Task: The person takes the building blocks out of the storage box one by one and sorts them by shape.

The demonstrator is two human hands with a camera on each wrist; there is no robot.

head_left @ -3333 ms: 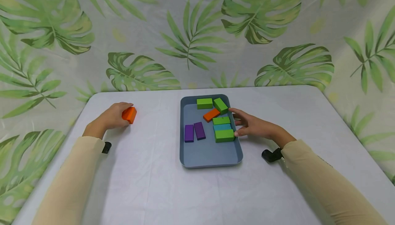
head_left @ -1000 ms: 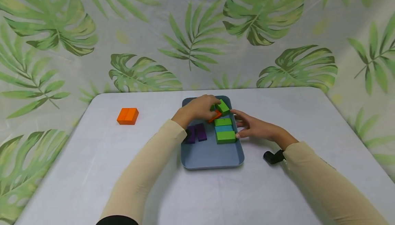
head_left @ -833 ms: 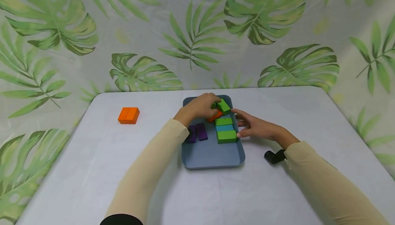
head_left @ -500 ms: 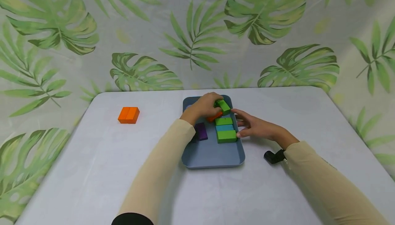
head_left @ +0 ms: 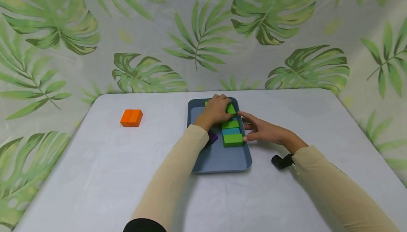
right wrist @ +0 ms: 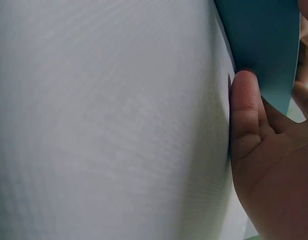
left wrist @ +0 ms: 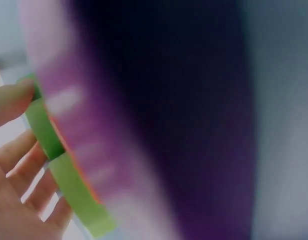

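In the head view my left hand point(head_left: 216, 110) reaches into the far end of a grey-blue tray point(head_left: 219, 163). Its bent fingers and thumb lie either side of a green block point(head_left: 230, 109) near the tray's right wall, seemingly pinching it. The left hand covers part of another green block point(head_left: 206, 103). An orange edge point(left wrist: 76, 162) shows in the left wrist view; most of that block is hidden. A purple block point(head_left: 212, 137) shows partly beside the left sleeve. My right hand point(head_left: 267, 129) touches the tray's right side with fingers spread; its thumb presses the outer wall in the right wrist view.
Inside the tray, a green block point(head_left: 230, 124), a blue block point(head_left: 230, 131) and a larger-looking green block point(head_left: 233, 140) lie in a row. Two orange blocks point(head_left: 131, 118) stand side by side on the white table point(head_left: 95, 175). A leaf-patterned cloth point(head_left: 197, 37) hangs behind.
The left hand left the orange blocks on the table, crossed right into the tray and slid farther right. Near its forearm, a purple block has turned and shifted. The right hand stays put.
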